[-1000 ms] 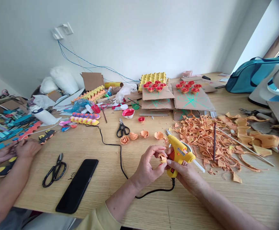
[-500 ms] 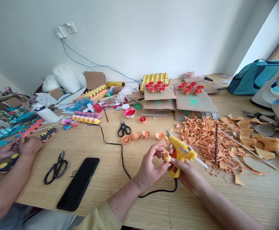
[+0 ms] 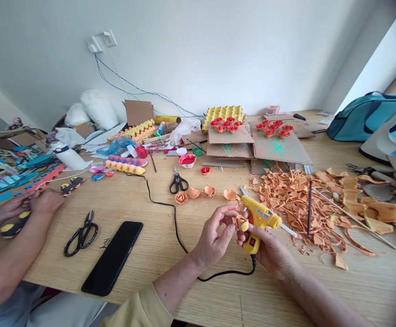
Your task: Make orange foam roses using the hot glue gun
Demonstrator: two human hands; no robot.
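Between my two hands is a small orange carton flower [image 3: 242,222] with curled petals. My left hand [image 3: 214,234] is curled, its fingertips and thumb at the flower's left side. My right hand [image 3: 274,254] is wrapped round the handle of a yellow hot glue gun [image 3: 257,213], and its thumb reaches the flower's right edge. The gun's nozzle points up and left, a white glue stick [image 3: 288,230] protrudes from its back, and my right fingers are partly hidden behind the handle. Beyond my hands stand orange cup flowers [image 3: 209,191] and a red-painted flower [image 3: 205,170].
Orange carton scraps [image 3: 286,200] are heaped on the right. Black scissors [image 3: 81,235] and a phone [image 3: 112,259] lie left of my arm; small scissors [image 3: 178,181] lie farther back. The gun's black cord [image 3: 175,227] crosses the table. A co-worker's hands [image 3: 44,202] are at far left.
My left thumb has drawn back slightly from the front of the flower. The flower has turned a little, and the whole view has shifted slightly.
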